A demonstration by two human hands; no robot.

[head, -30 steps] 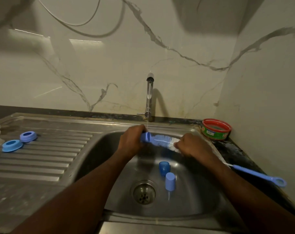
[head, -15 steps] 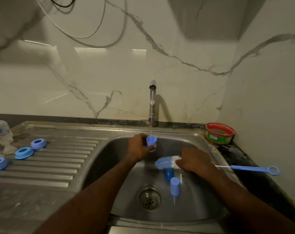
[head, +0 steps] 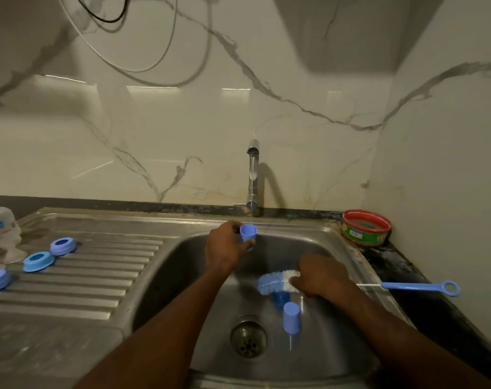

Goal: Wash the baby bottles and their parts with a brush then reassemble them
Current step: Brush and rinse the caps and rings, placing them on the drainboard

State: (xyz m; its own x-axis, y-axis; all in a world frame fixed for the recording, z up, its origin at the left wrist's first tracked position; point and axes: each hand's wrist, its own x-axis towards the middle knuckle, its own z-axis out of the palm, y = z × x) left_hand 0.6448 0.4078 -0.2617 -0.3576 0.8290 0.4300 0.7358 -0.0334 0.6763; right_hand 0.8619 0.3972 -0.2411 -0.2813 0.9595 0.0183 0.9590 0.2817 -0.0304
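My left hand (head: 224,252) grips a small blue cap (head: 248,233), mouth up, under the thin stream from the tap (head: 252,175). My right hand (head: 321,276) holds the bottle brush (head: 275,282) by the base of its blue-and-white bristles, low in the sink; its blue handle (head: 424,287) sticks out to the right over the counter. Two more blue caps lie in the basin: one upside down (head: 291,318) near the drain, a darker one (head: 280,299) partly hidden under the brush. Three blue screw rings (head: 38,261) sit on the drainboard. A clear bottle (head: 1,223) stands at the far left.
The steel sink (head: 359,265) has a drain (head: 248,338) at its middle. A ribbed drainboard (head: 98,273) lies to the left. A red-rimmed green soap tub (head: 366,227) sits at the back right corner on the dark counter. Marble walls close in behind and on the right.
The brush has come out of the cap. My left hand has lifted the cap under the water stream; my right hand has lowered the brush into the basin.
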